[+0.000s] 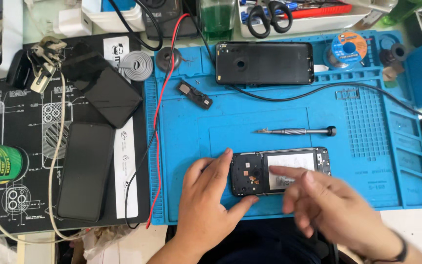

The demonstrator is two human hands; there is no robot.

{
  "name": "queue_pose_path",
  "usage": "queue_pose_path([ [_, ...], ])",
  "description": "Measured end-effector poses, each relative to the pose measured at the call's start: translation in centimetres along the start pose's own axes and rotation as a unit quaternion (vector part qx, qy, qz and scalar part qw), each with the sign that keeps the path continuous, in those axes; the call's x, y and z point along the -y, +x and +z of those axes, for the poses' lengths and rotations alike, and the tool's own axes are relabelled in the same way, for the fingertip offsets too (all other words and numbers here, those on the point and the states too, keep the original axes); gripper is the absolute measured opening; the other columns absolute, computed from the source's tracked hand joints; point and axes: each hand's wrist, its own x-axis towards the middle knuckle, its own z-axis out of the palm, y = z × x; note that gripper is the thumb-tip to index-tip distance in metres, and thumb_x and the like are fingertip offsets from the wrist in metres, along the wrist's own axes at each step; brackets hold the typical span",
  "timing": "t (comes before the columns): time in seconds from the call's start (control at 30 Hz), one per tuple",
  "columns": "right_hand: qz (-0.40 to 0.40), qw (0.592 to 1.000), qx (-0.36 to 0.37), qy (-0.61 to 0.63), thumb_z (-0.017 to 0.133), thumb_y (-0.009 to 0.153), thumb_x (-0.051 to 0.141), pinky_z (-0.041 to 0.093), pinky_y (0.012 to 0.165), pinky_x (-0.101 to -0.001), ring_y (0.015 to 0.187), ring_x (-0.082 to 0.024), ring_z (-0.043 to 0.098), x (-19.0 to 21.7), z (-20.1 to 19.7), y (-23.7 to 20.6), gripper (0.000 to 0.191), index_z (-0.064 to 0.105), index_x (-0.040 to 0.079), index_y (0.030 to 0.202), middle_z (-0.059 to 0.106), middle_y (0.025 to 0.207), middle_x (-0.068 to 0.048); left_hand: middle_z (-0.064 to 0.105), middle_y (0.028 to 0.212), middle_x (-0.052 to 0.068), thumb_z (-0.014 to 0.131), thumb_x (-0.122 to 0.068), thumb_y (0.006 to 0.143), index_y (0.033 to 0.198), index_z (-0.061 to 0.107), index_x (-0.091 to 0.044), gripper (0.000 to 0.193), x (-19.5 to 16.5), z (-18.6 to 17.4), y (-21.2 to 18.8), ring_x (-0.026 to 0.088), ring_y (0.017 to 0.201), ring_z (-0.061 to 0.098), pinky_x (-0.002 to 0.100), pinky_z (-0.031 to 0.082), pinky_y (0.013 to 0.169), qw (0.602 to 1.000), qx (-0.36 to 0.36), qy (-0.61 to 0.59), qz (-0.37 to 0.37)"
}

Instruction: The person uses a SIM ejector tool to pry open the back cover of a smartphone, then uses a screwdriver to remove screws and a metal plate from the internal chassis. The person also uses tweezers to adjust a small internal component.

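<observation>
A: Quick one. Where's your opened phone (279,170)?
B: On the blue repair mat (279,127), near its 6 o'clock edge, back cover off, battery and black frame showing.

A: Your left hand (211,205)?
B: It braces the phone's 9 o'clock end: index finger along the top corner, thumb under the bottom edge. A loose pinch on the phone body, not a lift.

A: Your right hand (328,200)?
B: Blurred, so it's moving. Index finger stretched out over the white battery label; the other fingers are spread and carry nothing. Whether the fingertip touches the battery, I can't tell.

A: Step?
B: Looks like checking or pressing at the battery area with the frame steadied. No tool in hand.

A: What does your next move need?
B: My guess: keep the left pinch firm so the phone doesn't slide. If a screw is next, your precision screwdriver (296,131) lies at 12 o'clock of the phone, close by. The removed back cover (264,62) sits further up at 12, with a black cable running under it.
</observation>
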Motion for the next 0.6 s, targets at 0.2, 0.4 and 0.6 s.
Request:
queue_pose_path([
  [0.2,0.008,0.986,0.068,0.152,0.027,0.102,0.059,0.048,0.046,-0.0279,0.054,-0.013,0.055,-2.0,1.3,0.7,0.082,0.041,-0.004,0.154,0.066,0.09,-0.014,0.068,0.125,0.014,0.093,-0.03,0.067,0.144,0.051,-0.001,0.093,0.0,0.4,0.1,0.035,0.122,0.055,0.045,0.043,0.103,1.0,0.003,0.003,-0.011],
  [0.4,0.01,0.975,0.079,0.207,0.025,0.099,0.065,0.048,0.045,-0.0279,0.056,-0.013,0.055,-1.4,2.1,0.9,0.088,0.039,-0.003,0.154,0.066,0.09,-0.012,0.068,0.125,0.014,0.093,-0.03,0.067,0.143,0.051,-0.002,0.091,-0.2,0.7,0.2,0.035,0.121,0.055,0.045,0.043,0.103,1.0,0.005,0.008,-0.015],
  [0.6,0.001,0.961,0.084,0.263,0.027,0.103,0.065,0.047,0.043,-0.0273,0.058,-0.011,0.056,-1.4,1.8,1.3,0.09,0.041,-0.009,0.151,0.064,0.088,-0.009,0.068,0.126,0.013,0.093,-0.031,0.067,0.143,0.052,-0.002,0.091,-0.4,0.9,0.3,0.035,0.121,0.055,0.044,0.043,0.103,1.0,0.008,0.016,-0.013],
])
